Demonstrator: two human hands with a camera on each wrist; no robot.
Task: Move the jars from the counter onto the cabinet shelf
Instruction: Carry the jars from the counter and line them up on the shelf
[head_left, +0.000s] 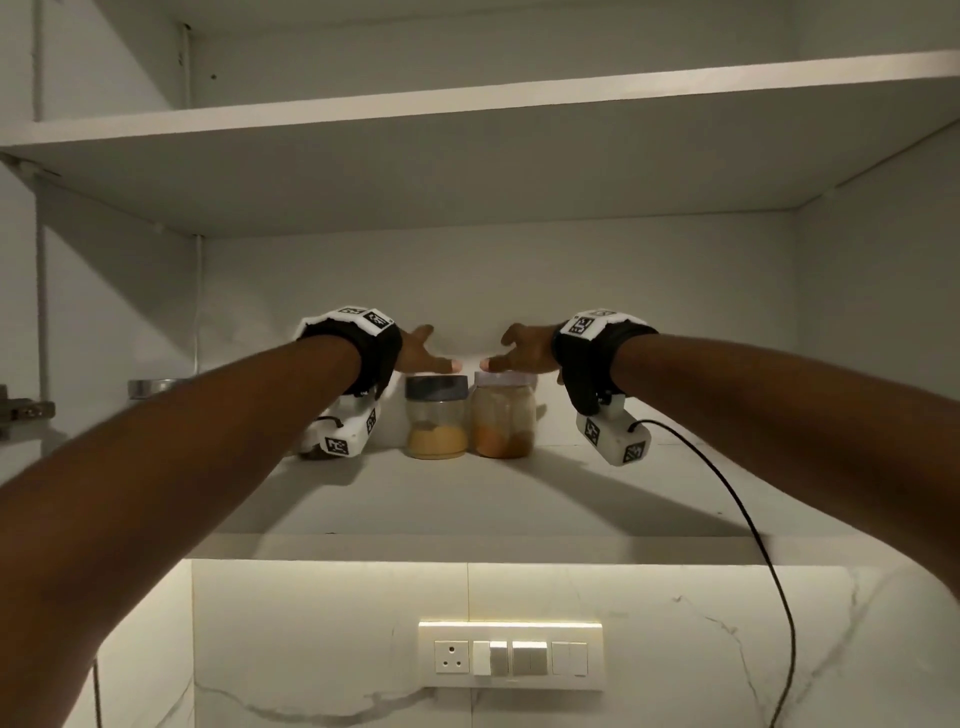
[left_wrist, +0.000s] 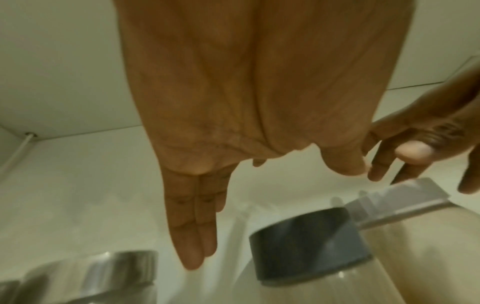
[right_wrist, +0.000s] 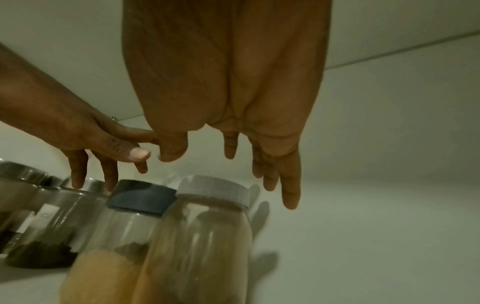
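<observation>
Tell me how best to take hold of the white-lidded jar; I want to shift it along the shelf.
Grip the white-lidded jar round its body below the lid, with the right hand coming from its free right side. It stands upright, and the dark-lidded jar stands close against its left, so that side looks blocked.

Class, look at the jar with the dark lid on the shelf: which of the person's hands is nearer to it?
Left. The left hand hovers open just above the dark-lidded jar; the right hand hovers over the pale-lidded jar beside it.
</observation>
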